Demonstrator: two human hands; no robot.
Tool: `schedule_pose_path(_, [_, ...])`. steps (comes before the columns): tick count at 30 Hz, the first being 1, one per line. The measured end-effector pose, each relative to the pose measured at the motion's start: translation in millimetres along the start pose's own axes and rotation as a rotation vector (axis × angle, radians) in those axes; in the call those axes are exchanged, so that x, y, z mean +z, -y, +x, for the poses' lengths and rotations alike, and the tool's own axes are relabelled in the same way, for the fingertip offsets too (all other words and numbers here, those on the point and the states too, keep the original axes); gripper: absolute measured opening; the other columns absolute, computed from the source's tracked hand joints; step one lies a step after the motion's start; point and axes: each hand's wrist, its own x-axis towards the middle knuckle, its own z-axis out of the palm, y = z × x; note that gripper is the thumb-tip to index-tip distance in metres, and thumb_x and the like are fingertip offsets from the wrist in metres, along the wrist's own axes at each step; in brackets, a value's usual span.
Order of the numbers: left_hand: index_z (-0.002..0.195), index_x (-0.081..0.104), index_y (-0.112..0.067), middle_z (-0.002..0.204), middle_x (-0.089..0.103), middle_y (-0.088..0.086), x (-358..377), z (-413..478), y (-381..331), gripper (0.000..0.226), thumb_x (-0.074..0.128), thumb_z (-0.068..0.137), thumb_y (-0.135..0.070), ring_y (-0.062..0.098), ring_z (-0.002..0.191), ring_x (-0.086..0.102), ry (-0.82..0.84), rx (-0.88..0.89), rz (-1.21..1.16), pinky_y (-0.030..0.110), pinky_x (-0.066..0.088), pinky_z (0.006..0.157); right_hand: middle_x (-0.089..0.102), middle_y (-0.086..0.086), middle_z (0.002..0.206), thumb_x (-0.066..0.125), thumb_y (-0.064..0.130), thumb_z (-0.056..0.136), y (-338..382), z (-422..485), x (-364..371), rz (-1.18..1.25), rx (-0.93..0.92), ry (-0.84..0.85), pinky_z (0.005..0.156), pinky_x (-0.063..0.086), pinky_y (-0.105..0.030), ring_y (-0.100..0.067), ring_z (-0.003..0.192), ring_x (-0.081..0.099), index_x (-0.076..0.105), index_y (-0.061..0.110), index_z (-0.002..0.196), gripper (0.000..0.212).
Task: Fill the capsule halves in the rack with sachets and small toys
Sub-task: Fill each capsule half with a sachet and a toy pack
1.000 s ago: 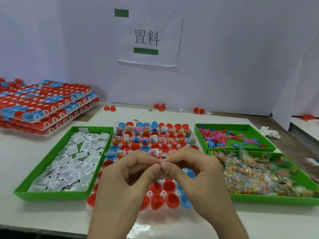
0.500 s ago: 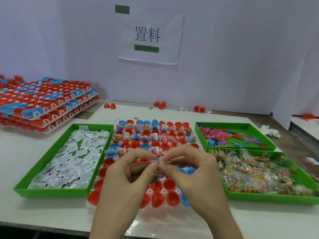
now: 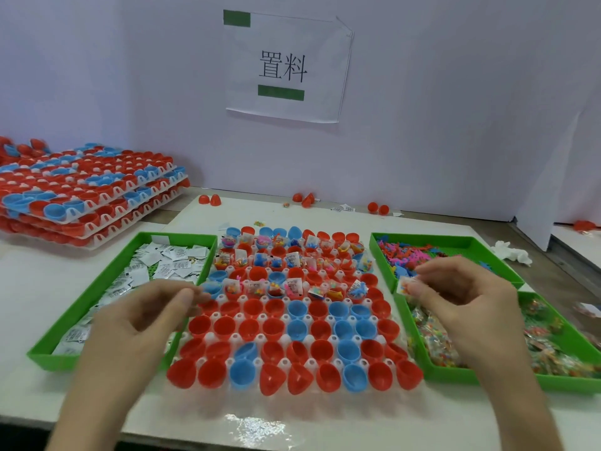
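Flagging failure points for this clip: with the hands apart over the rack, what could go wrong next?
1. The right hand pinches a small clear packet by its edge; it could slip into the toy tray.
2. The sachets stick up from the filled capsule halves; a reaching hand might knock them out.
3. The front-row halves tilt forward, so contents may spill.

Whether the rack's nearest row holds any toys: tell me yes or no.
No, the rack has only empty capsule halves in its nearest row.
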Motion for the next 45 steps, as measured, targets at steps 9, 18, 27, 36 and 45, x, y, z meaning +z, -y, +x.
schedule_pose_path(9, [0.101, 0.072, -0.027, 0.12, 0.067, 0.007, -31, 78, 51, 0.015, 0.073, 0.087, -0.021, 0.02, 0.099, 0.06, 0.082, -0.119, 0.718, 0.043, 0.048, 0.088, 0.071, 0.017, 0.075, 0.086, 0.012, 0.075, -21, 47, 24, -0.382, -0.022, 0.261, 0.065, 0.046, -0.002, 0.01, 0.076, 0.066, 0.071, 0.03, 0.084, 0.025])
schedule_pose_path(18, [0.106, 0.074, -0.02, 0.129, 0.06, 0.009, -28, 74, 51, 0.024, 0.078, 0.082, -0.019, 0.028, 0.115, 0.055, 0.151, -0.128, 0.771, 0.041, 0.042, 0.097, 0.069, 0.021, 0.064, 0.088, 0.014, 0.073, -42, 60, 42, -0.535, 0.04, 0.428, 0.055, 0.043, -0.003, 0.01, 0.068, 0.065, 0.067, 0.038, 0.076, 0.032])
schedule_pose_path(27, [0.092, 0.072, -0.023, 0.122, 0.062, 0.009, -26, 71, 46, 0.013, 0.078, 0.082, -0.017, 0.028, 0.112, 0.055, 0.128, -0.123, 0.738, 0.039, 0.041, 0.094, 0.068, 0.015, 0.076, 0.085, 0.016, 0.076, -38, 62, 46, -0.604, 0.026, 0.437, 0.056, 0.041, -0.008, 0.001, 0.068, 0.063, 0.062, 0.043, 0.084, 0.037])
schedule_pose_path(36, [0.077, 0.068, -0.021, 0.111, 0.063, 0.008, -26, 69, 45, 0.013, 0.079, 0.081, -0.015, 0.027, 0.107, 0.056, 0.087, -0.13, 0.708, 0.04, 0.042, 0.09, 0.071, 0.016, 0.065, 0.08, 0.004, 0.077, -32, 68, 50, -0.668, 0.051, 0.559, 0.052, 0.044, -0.005, 0.011, 0.063, 0.065, 0.067, 0.037, 0.076, 0.035])
schedule_pose_path(45, [0.077, 0.068, -0.019, 0.111, 0.064, 0.008, -26, 67, 42, 0.014, 0.078, 0.083, -0.027, 0.029, 0.11, 0.057, 0.093, -0.127, 0.693, 0.041, 0.044, 0.092, 0.064, 0.016, 0.079, 0.084, 0.015, 0.076, -31, 69, 53, -0.762, 0.017, 0.531, 0.054, 0.037, -0.008, 0.001, 0.07, 0.061, 0.063, 0.04, 0.079, 0.032])
